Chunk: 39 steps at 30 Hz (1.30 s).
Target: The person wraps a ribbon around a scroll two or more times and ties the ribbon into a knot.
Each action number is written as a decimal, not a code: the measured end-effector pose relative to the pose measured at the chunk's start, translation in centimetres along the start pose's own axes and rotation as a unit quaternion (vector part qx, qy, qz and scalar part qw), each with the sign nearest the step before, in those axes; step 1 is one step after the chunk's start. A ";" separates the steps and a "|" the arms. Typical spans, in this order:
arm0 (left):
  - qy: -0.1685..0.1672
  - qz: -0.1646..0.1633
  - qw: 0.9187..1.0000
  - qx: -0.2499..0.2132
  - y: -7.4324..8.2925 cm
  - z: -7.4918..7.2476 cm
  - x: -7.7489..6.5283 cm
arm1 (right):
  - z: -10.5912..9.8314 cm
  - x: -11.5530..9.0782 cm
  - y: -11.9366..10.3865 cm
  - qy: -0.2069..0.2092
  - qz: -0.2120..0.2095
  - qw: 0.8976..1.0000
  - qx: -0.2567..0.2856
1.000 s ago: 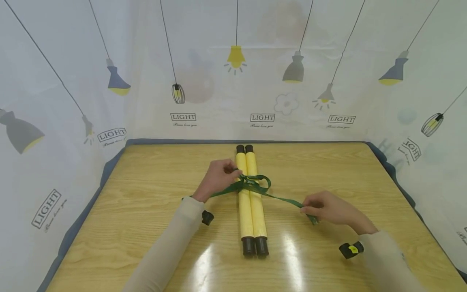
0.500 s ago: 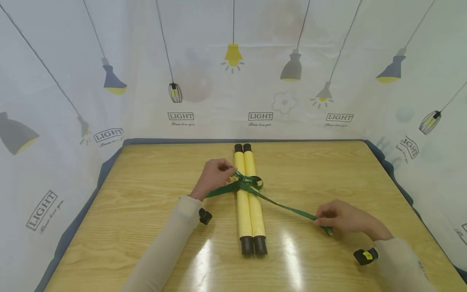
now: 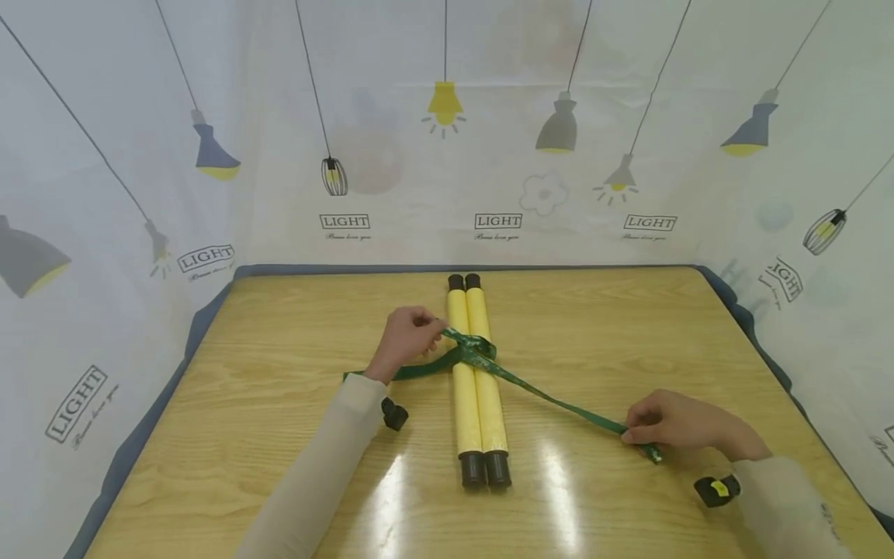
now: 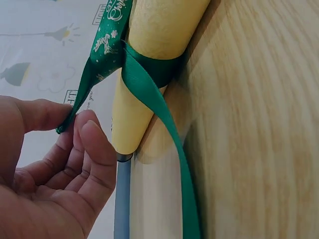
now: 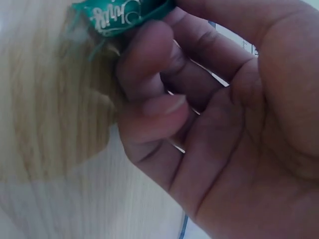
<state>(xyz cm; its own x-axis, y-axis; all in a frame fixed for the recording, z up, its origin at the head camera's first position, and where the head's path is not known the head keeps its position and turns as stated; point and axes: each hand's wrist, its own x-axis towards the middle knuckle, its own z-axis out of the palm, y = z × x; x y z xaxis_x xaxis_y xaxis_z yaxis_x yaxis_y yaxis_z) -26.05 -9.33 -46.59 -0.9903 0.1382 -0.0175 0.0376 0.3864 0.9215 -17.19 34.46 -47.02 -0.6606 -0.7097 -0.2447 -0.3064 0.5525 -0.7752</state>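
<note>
Two yellow tubes with black end caps lie side by side on the table. Around their upper half is a green ribbon, bunched at the crossing with a small loop. My left hand pinches one ribbon piece just left of the tubes; in the left wrist view this piece carries white print. Another ribbon tail hangs past that hand, reaching left behind the wrist. Out to the right, my right hand pinches the long tail near its frayed end, and the stretch between looks straight.
The wooden table has a blue-grey edge. A white sheet printed with lamps stands around its back and sides. Black wrist cameras hang below both sleeves.
My right hand has moved right and nearer to me, drawing the ribbon tail out. The loop over the tubes has become smaller. My left hand has shifted slightly left, still pinching its piece.
</note>
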 end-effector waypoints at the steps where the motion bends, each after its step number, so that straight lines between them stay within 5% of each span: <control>1: -0.003 -0.002 1.000 -0.002 0.0 0.0 0.0 | -0.1 -0.1 -0.1 -0.001 0.003 1.000 0.001; 7: -0.011 -0.002 1.000 0.005 0.3 0.3 -0.1 | -0.3 -0.2 -0.6 0.018 0.036 0.999 -0.030; 12: 0.007 0.012 0.999 0.032 0.6 0.4 -0.2 | -0.6 0.5 -1.4 0.058 0.073 0.992 -0.085; 17: 0.031 0.040 0.996 0.076 1.0 0.3 -0.3 | -1.0 1.7 -2.2 0.085 0.085 0.989 -0.086; 21: 0.058 0.092 0.989 0.101 1.5 0.1 -0.6 | -1.4 3.4 -3.0 0.104 0.062 0.990 -0.076; 24: 0.066 0.178 0.975 0.118 1.9 -0.1 -0.9 | -1.6 5.0 -3.6 0.118 0.054 0.989 -0.073; 29: -0.004 0.294 0.943 0.155 2.1 0.5 -1.6 | -1.5 8.4 -4.6 0.139 0.064 0.986 -0.059; 34: -0.112 0.288 0.931 0.195 2.3 1.3 -2.2 | -1.2 11.6 -5.6 0.160 0.056 0.984 -0.052; 39: -0.167 0.276 0.914 0.246 2.4 1.7 -2.1 | -0.7 14.5 -7.0 0.176 0.056 0.982 -0.038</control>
<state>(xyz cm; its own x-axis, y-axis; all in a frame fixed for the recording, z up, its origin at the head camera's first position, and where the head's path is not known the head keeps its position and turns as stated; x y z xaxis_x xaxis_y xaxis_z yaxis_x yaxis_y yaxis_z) -23.65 -7.17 -44.95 -0.7091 0.6746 0.2050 0.6568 0.5262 0.5401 -25.13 20.58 -44.68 -0.8849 -0.4550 -0.0997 -0.2595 0.6593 -0.7057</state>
